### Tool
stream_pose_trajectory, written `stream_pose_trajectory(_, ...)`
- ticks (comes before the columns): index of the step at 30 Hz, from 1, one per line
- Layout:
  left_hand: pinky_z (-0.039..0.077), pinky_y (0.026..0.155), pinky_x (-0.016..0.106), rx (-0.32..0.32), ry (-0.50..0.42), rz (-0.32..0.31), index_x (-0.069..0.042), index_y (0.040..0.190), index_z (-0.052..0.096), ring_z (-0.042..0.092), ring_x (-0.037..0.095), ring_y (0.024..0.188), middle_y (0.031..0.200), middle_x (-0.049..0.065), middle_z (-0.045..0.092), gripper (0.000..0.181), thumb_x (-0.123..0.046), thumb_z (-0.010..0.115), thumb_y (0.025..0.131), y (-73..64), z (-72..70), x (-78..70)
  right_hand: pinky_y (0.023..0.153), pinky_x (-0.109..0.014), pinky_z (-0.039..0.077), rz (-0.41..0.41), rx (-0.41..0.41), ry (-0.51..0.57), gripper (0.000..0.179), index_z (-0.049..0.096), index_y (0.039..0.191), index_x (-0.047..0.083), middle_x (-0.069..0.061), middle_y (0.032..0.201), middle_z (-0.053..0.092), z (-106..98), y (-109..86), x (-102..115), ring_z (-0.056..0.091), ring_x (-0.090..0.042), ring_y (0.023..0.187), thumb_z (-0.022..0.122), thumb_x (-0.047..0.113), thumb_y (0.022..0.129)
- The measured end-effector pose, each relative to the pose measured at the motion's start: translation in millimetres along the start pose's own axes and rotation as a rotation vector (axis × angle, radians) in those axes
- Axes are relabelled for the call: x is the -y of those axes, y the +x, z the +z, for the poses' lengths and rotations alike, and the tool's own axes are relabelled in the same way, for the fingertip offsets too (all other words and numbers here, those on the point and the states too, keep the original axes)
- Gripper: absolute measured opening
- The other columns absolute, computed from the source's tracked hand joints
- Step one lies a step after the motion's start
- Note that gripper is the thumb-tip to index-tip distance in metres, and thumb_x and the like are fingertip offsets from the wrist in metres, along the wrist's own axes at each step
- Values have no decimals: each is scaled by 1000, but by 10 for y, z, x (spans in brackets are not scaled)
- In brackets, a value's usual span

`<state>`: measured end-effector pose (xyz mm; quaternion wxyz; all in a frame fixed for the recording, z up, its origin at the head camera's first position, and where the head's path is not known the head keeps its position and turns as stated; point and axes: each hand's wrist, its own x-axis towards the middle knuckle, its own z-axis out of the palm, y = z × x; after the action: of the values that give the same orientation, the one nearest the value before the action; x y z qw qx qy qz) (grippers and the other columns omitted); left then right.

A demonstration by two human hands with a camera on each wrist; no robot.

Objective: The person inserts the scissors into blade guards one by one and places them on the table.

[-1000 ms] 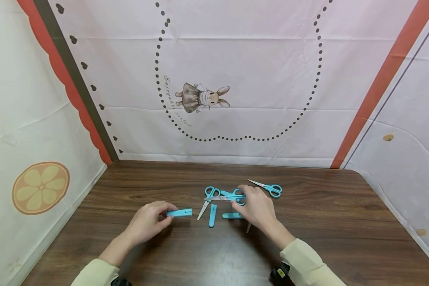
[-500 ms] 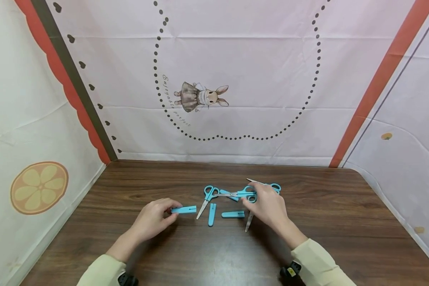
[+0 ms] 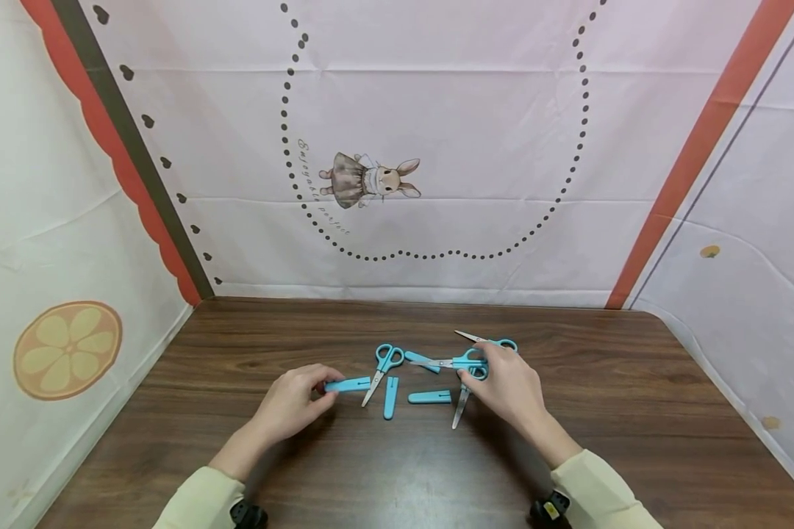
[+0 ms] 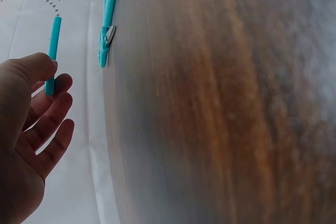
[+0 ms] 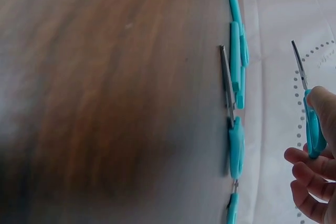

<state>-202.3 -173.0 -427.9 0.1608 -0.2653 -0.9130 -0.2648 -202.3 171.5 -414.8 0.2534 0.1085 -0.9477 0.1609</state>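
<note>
In the head view my left hand point(image 3: 294, 400) pinches a light-blue scissors cover point(image 3: 348, 384) between thumb and fingers, its slotted end pointing right. The left wrist view shows this cover point(image 4: 53, 45) raised above the table. My right hand point(image 3: 506, 386) holds a pair of blue-handled scissors point(image 3: 465, 363) by the handles, with the closed blades pointing left. These scissors point(image 5: 311, 124) are also off the table in the right wrist view. A gap separates the cover from the blade tips. Below the right hand lies another pair of scissors point(image 3: 461, 408), its handles partly hidden.
On the wooden table point(image 3: 344, 470) between the hands lie three more covers: one upright point(image 3: 390, 398), one sideways point(image 3: 428, 397), one slanted point(image 3: 422, 361). Further scissors lie at the left point(image 3: 387, 358) and behind the right hand point(image 3: 506, 343). A printed cloth point(image 3: 476, 147) hangs behind.
Both hands have shifted to the right, the right hand further, carrying the cover and the scissors with them. The scissors and sideways cover near the right hand show more fully now.
</note>
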Motion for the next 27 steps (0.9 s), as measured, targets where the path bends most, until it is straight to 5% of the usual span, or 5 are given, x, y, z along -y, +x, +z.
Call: stream_pose_trajectory(27, 46, 60, 19, 47, -26, 34, -20, 95, 66, 56, 1, 69, 86, -11, 63, 15, -13, 67, 81, 192, 83, -130, 45, -30, 41, 59, -20, 4, 42, 64, 105, 17, 0, 78, 64, -45, -174, -123, 58, -16, 68, 73, 40, 71)
